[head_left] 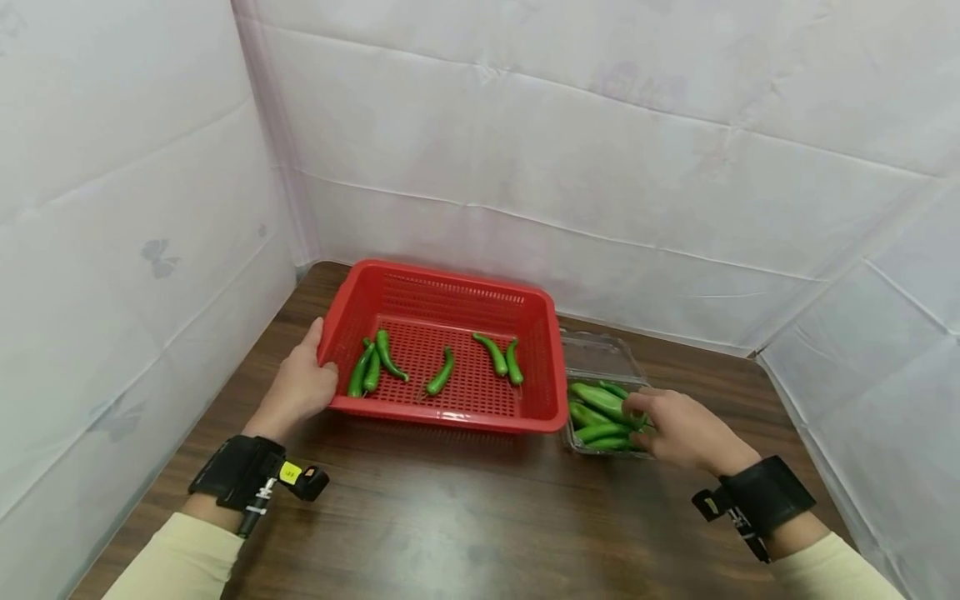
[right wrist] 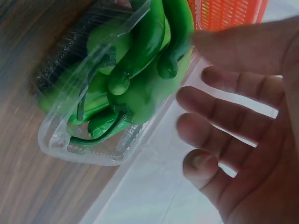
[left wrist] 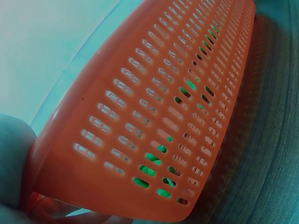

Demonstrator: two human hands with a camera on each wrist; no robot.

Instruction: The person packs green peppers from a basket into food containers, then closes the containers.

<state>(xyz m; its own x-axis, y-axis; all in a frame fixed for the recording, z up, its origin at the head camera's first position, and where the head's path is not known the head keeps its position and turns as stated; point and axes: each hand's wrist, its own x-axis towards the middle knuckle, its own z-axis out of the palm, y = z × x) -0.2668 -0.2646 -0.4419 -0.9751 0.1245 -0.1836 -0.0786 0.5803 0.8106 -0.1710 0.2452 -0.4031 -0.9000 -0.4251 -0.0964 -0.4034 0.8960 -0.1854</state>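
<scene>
Glossy red plastic basket [head_left: 457, 416], smooth shiny peppers [right wrist: 145, 44], clear plastic box [right wrist: 96, 156], lightly sheened wood-grain tabletop [head_left: 442, 517]

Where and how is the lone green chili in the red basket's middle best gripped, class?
Probably pinch the lone green chili at its middle, from above, across its slim body: it lies on the floor of the red basket, with gaps on both sides, inside raised walls.

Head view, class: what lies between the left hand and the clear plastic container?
The red basket, holding green peppers, lies between them in the head view.
</scene>
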